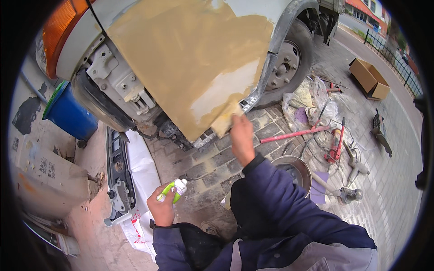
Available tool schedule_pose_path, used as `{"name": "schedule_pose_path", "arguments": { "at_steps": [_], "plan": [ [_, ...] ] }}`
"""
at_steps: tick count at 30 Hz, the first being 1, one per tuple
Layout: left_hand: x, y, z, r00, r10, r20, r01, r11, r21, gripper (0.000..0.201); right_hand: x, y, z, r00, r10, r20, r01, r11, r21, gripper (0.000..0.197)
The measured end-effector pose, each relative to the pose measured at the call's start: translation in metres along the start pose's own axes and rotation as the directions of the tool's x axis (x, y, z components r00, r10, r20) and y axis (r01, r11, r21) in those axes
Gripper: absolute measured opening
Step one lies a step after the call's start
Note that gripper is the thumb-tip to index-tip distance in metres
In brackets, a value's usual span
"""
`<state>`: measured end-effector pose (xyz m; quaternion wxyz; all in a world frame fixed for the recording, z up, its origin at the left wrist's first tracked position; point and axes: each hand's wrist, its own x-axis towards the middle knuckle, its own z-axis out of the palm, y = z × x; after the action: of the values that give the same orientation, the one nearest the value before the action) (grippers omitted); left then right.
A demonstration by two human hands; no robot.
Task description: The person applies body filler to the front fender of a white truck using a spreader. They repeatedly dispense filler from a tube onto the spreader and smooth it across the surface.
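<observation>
My right hand (242, 137) is closed on a flat, yellowish putty spreader (226, 118), which lies against the lower edge of a vehicle's door panel (185, 49). Tan filler is smeared over most of that panel, and a pale patch (226, 88) shows just above the spreader. Lower and to the left, away from the vehicle, my left hand (162, 204) is wrapped around a small green-and-white squeeze tube (175, 189) with its white end pointing up. Part of the tube is hidden by my fingers.
A front wheel (289, 63) stands right of the panel. A red jack (335, 147), a round metal basin (296, 169), power tools and cables lie on the paving at right, with a cardboard box (370, 79) beyond. At left are a blue bin (70, 113) and a removed bumper part (118, 167).
</observation>
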<state>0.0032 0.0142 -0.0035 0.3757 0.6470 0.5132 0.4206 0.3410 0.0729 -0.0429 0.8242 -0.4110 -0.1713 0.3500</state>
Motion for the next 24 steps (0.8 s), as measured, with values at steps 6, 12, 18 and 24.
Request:
{"name": "schedule_pose_path", "arguments": {
  "at_steps": [6, 12, 18, 24],
  "plan": [
    [-0.005, 0.005, -0.008, 0.999, -0.039, -0.034, 0.038, 0.999, -0.020, 0.023, 0.058, -0.022, -0.035, 0.970, 0.190, -0.154, -0.196, 0.980, -0.025, 0.038],
    [-0.005, 0.008, -0.007, 1.000, -0.009, -0.018, 0.009, 1.000, -0.001, 0.023, 0.058, -0.035, -0.019, 0.964, 0.215, -0.154, -0.221, 0.975, -0.024, 0.039],
    [-0.006, 0.008, -0.009, 0.999, -0.029, -0.020, 0.029, 0.999, -0.027, 0.023, 0.067, -0.039, -0.010, 0.962, 0.208, -0.177, -0.212, 0.977, -0.003, 0.033],
    [-0.007, 0.008, -0.009, 1.000, -0.016, -0.018, 0.016, 1.000, 0.002, 0.023, 0.071, -0.054, 0.005, 0.984, 0.141, -0.109, -0.147, 0.988, -0.044, 0.027]
  ]
}}
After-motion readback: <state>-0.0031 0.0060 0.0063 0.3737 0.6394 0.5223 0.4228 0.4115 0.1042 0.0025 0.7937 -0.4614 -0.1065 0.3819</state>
